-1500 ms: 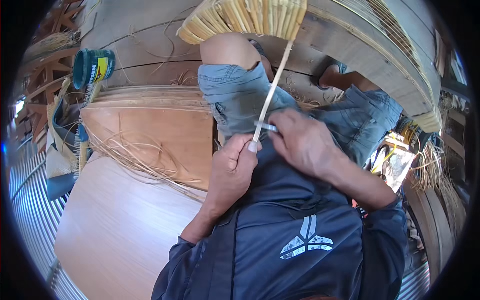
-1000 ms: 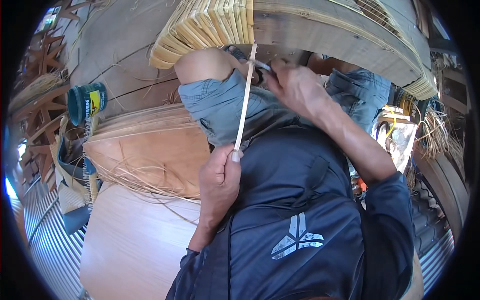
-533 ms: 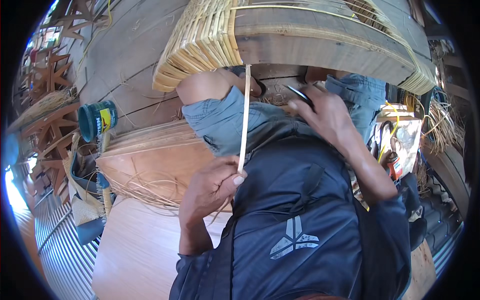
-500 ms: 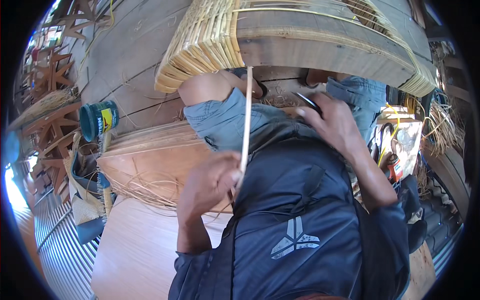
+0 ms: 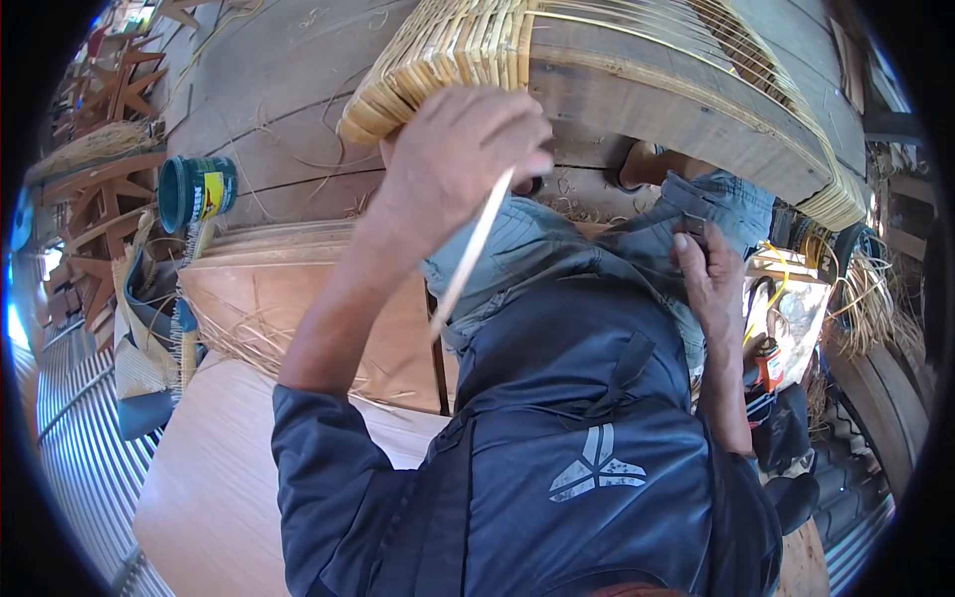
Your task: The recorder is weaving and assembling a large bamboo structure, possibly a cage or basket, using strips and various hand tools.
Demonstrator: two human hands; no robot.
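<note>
My left hand (image 5: 468, 149), blurred, is raised in front of the bundle of pale woven strips (image 5: 443, 50) at the end of a wooden frame (image 5: 657, 90). Its fingers are closed on a flat pale cane strip (image 5: 468, 259), which hangs down toward my lap at a slant. My right hand (image 5: 708, 274) rests lower, beside my right thigh, closed on a small dark-handled tool (image 5: 692, 229); its blade is not clearly visible.
A green tub (image 5: 189, 194) lies on the floorboards at left, near wooden star shapes (image 5: 119, 85) and stacked panels (image 5: 298, 308) with loose strands. At right are a board with tools (image 5: 771, 363) and a tangle of fibres (image 5: 860, 308).
My left hand has risen from near my waist to the bundle, swinging the strip's free end downward. My right hand has withdrawn from the strip, moving right and down with the tool.
</note>
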